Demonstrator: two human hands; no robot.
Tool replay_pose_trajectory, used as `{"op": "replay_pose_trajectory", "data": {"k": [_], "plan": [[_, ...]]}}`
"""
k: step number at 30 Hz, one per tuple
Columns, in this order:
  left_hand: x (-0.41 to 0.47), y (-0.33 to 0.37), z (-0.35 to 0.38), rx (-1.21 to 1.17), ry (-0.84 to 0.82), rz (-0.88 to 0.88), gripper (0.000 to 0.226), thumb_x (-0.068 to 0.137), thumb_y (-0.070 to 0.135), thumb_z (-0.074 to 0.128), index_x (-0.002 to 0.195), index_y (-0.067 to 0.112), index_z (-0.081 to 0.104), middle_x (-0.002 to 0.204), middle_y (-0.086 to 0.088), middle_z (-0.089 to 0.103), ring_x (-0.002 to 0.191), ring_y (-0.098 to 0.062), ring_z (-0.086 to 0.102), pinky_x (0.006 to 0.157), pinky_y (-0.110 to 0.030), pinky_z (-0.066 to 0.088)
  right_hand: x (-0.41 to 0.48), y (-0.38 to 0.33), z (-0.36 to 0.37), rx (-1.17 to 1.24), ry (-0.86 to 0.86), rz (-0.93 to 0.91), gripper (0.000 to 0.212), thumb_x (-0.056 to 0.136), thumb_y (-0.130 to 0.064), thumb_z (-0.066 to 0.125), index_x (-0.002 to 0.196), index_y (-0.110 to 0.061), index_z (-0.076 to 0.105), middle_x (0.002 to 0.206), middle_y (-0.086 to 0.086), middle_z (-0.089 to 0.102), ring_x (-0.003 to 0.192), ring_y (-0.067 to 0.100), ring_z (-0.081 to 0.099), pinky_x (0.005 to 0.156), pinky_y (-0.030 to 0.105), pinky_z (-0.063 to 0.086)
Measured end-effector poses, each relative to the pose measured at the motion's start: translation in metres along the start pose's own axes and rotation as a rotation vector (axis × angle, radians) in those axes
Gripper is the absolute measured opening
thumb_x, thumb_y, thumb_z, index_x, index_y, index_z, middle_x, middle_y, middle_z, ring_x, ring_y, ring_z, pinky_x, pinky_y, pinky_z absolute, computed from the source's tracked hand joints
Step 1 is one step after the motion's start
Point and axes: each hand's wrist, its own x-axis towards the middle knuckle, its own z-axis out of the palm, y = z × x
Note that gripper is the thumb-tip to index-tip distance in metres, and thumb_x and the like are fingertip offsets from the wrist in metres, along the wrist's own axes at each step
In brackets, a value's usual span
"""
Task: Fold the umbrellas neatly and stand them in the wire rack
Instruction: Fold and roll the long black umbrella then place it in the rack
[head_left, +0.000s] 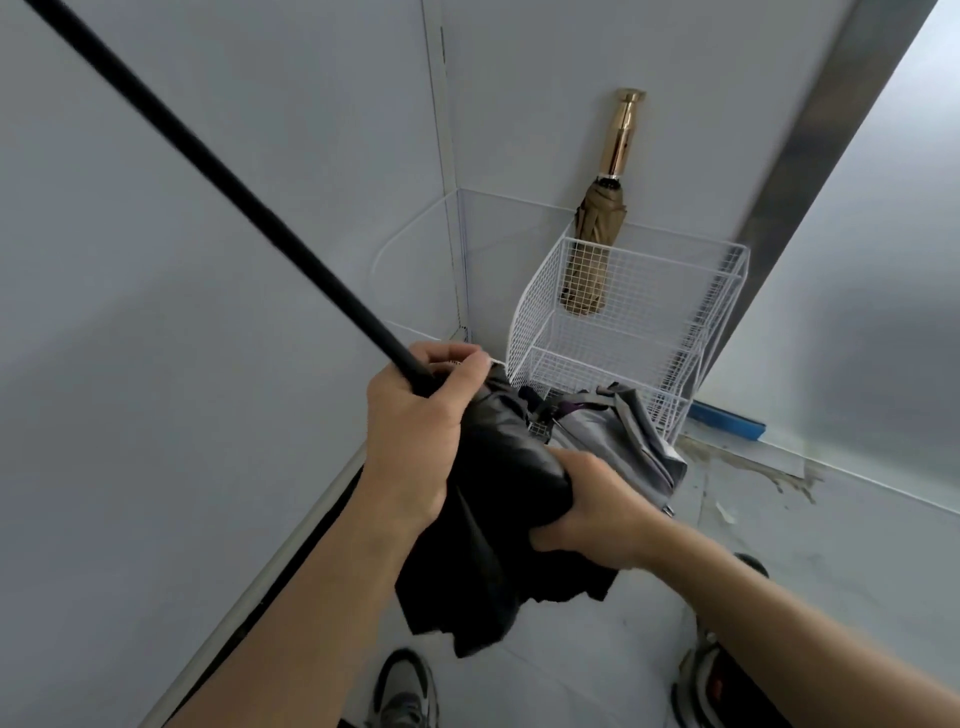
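Observation:
I hold a black umbrella (498, 525) in front of me, its long black shaft running up to the top left corner. My left hand (421, 431) grips the shaft where the canopy begins. My right hand (597, 509) squeezes the bunched black fabric lower down. The white wire rack (654, 312) stands in the corner beyond my hands. A folded tan umbrella (592, 249) with a gold handle stands upright in the rack's back left, leaning on the wall. A grey umbrella (623, 436) lies on the floor against the rack's front, partly hidden by my hands.
Pale walls close in on the left and behind the rack. A metal door frame (810, 171) rises at the right. Blue tape (727, 421) lies on the floor by the rack's right foot. My two shoes (405, 691) show at the bottom edge.

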Motion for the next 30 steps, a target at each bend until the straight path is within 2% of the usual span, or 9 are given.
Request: {"op": "replay_pose_trajectory", "data": {"k": [7, 13, 16, 18, 21, 23, 25, 27, 30], "plan": [[0.01, 0.016, -0.029, 0.245, -0.473, 0.116, 0.034, 0.074, 0.026, 0.078, 0.107, 0.018, 0.073, 0.123, 0.0, 0.067, 0.115, -0.005, 0.062, 0.093, -0.022, 0.05, -0.006, 0.001, -0.031, 0.358, -0.416, -0.007, 0.05, 0.065, 0.002, 0.072, 0.114, 0.006, 0.063, 0.111, 0.029, 0.068, 0.104, 0.048, 0.065, 0.091, 0.062, 0.052], [0.006, -0.002, -0.004, 0.09, -0.252, -0.058, 0.014, 0.088, 0.006, 0.069, 0.102, 0.007, 0.068, 0.07, -0.015, 0.071, 0.067, -0.024, 0.071, 0.063, -0.026, 0.054, -0.017, 0.0, -0.027, 0.47, -0.543, 0.071, 0.022, 0.077, 0.002, 0.061, 0.097, -0.009, 0.06, 0.06, -0.027, 0.067, 0.064, -0.014, 0.063, 0.067, 0.01, 0.05], [0.011, -0.008, -0.001, 0.17, -0.063, -0.052, 0.007, 0.086, 0.001, 0.067, 0.089, 0.007, 0.068, 0.06, -0.004, 0.067, 0.056, -0.014, 0.064, 0.056, -0.023, 0.051, -0.017, 0.004, -0.025, 0.502, -0.301, 0.065, 0.036, 0.069, -0.007, 0.068, 0.104, -0.01, 0.061, 0.075, -0.017, 0.068, 0.071, -0.008, 0.061, 0.067, 0.008, 0.048], [0.015, -0.011, -0.003, 0.25, 0.045, -0.013, 0.012, 0.083, -0.001, 0.066, 0.081, 0.011, 0.067, 0.055, 0.006, 0.063, 0.054, -0.008, 0.06, 0.054, -0.02, 0.049, -0.018, 0.0, -0.029, 0.744, -0.095, 0.106, 0.01, 0.085, -0.013, 0.069, 0.093, -0.014, 0.063, 0.085, 0.0, 0.067, 0.072, 0.003, 0.064, 0.064, 0.01, 0.049], [0.022, -0.014, -0.006, 0.328, 0.172, 0.049, 0.021, 0.08, 0.0, 0.065, 0.074, 0.019, 0.064, 0.056, 0.009, 0.057, 0.054, -0.01, 0.057, 0.056, -0.023, 0.048, -0.017, -0.001, -0.042, 0.923, -0.146, 0.073, 0.048, 0.098, -0.047, 0.037, 0.119, -0.015, 0.066, 0.116, 0.006, 0.072, 0.109, 0.018, 0.068, 0.09, 0.024, 0.049], [0.025, -0.016, -0.007, 0.363, 0.226, 0.082, 0.024, 0.08, 0.002, 0.065, 0.071, 0.023, 0.062, 0.061, 0.005, 0.059, 0.06, -0.015, 0.061, 0.061, -0.029, 0.051, -0.023, -0.002, -0.038, 0.75, -0.13, -0.044, 0.036, 0.093, -0.034, 0.061, 0.128, -0.029, 0.058, 0.119, -0.014, 0.071, 0.119, 0.013, 0.063, 0.092, 0.023, 0.049], [0.027, -0.018, -0.006, 0.392, 0.246, 0.105, 0.026, 0.08, 0.003, 0.065, 0.069, 0.026, 0.061, 0.065, 0.001, 0.061, 0.067, -0.023, 0.064, 0.065, -0.033, 0.052, -0.03, 0.001, -0.024, 0.398, -0.047, -0.121, 0.069, 0.07, -0.027, 0.088, 0.127, -0.039, 0.051, 0.112, -0.032, 0.066, 0.11, -0.006, 0.062, 0.089, 0.015, 0.048], [0.028, -0.02, -0.003, 0.39, 0.242, 0.111, 0.027, 0.08, 0.002, 0.065, 0.068, 0.026, 0.061, 0.064, 0.001, 0.061, 0.066, -0.023, 0.064, 0.065, -0.034, 0.052, -0.024, 0.007, -0.007, 0.042, 0.2, -0.139, 0.073, 0.061, -0.043, 0.086, 0.126, -0.038, 0.053, 0.11, -0.024, 0.067, 0.106, 0.0, 0.063, 0.091, 0.029, 0.052], [0.023, -0.023, 0.007, 0.345, 0.202, 0.086, 0.02, 0.081, -0.001, 0.064, 0.073, 0.018, 0.063, 0.057, 0.005, 0.055, 0.051, -0.01, 0.054, 0.052, -0.024, 0.046, -0.008, 0.022, -0.01, 0.12, 0.469, -0.069, 0.034, 0.067, -0.027, 0.075, 0.1, -0.027, 0.067, 0.088, -0.009, 0.071, 0.087, 0.015, 0.068, 0.079, 0.04, 0.055]]}}
